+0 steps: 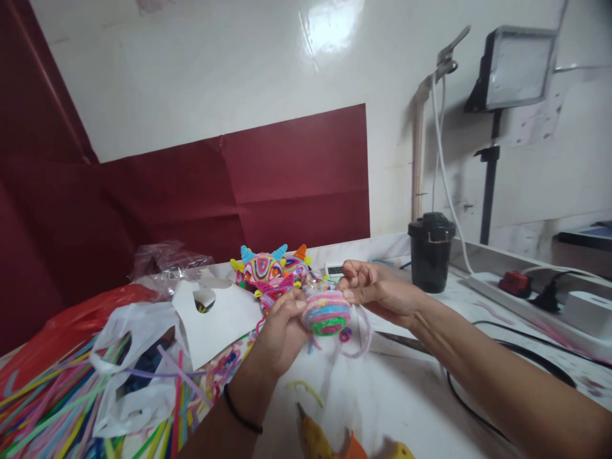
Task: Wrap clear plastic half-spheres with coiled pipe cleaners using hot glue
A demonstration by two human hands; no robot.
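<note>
- The left hand (280, 331) closes around a small round ball of coiled pink, blue and green pipe cleaners (327, 313), held above the white tabletop (411, 408).
- The right hand (370, 287), just right of the ball, pinches a loose pale-pink pipe cleaner tail (363, 338); the winding looks well along, with that tail left to wrap.
- Behind the ball sit finished spiky multicoloured pipe-cleaner ornaments (268, 268).
- Left of it lie loose bright pipe cleaners (57, 408); a dark red paper backdrop (268, 185) covers the wall.

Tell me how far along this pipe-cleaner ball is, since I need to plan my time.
Looks done: a striped, spiky ball sits on the table behind the hands. In hand: the left hand holds a smaller wound ball, green at its face, while the right hand pinches a loose pink strand. Left: that strand is unwound, no spikes show, and unused pipe cleaners lie nearby.
</note>
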